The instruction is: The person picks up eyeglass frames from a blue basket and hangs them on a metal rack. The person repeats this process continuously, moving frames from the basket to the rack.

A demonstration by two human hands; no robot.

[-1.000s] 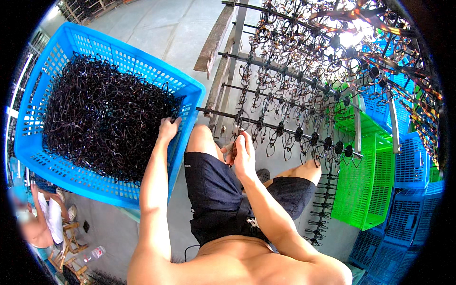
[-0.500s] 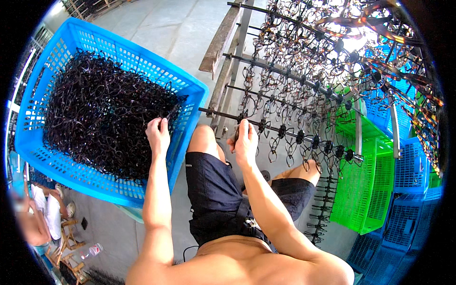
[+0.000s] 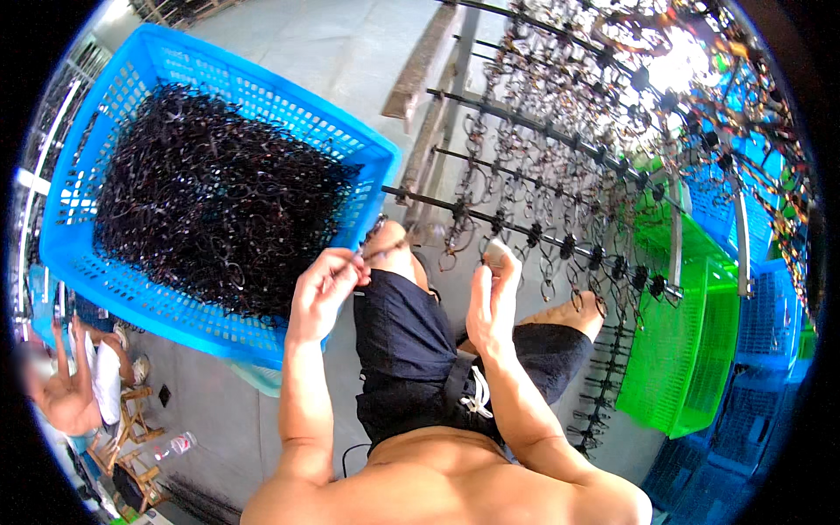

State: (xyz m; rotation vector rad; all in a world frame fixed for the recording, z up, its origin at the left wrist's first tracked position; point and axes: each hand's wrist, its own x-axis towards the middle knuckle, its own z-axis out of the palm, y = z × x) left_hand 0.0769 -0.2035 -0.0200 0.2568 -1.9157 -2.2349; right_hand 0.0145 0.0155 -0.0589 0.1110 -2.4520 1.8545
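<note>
A: What could slip here?
B: The left hand (image 3: 325, 289) pinches a thin dark eyeglass frame (image 3: 378, 248) at one end, over the knee beside the blue basket (image 3: 79, 254); so slight a grip could let it drop.
A: Its axis?
B: Long axis runs up-right toward the rack (image 3: 525, 232). The right hand (image 3: 492, 297) is raised, fingers loosely curled; whether it holds anything I cannot tell.

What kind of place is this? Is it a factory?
Probably a small workshop where eyeglass frames are made or finished. A big blue basket is heaped with dark frames, more frames hang in rows on a metal rack, and green and blue crates are stacked beside it.
</note>
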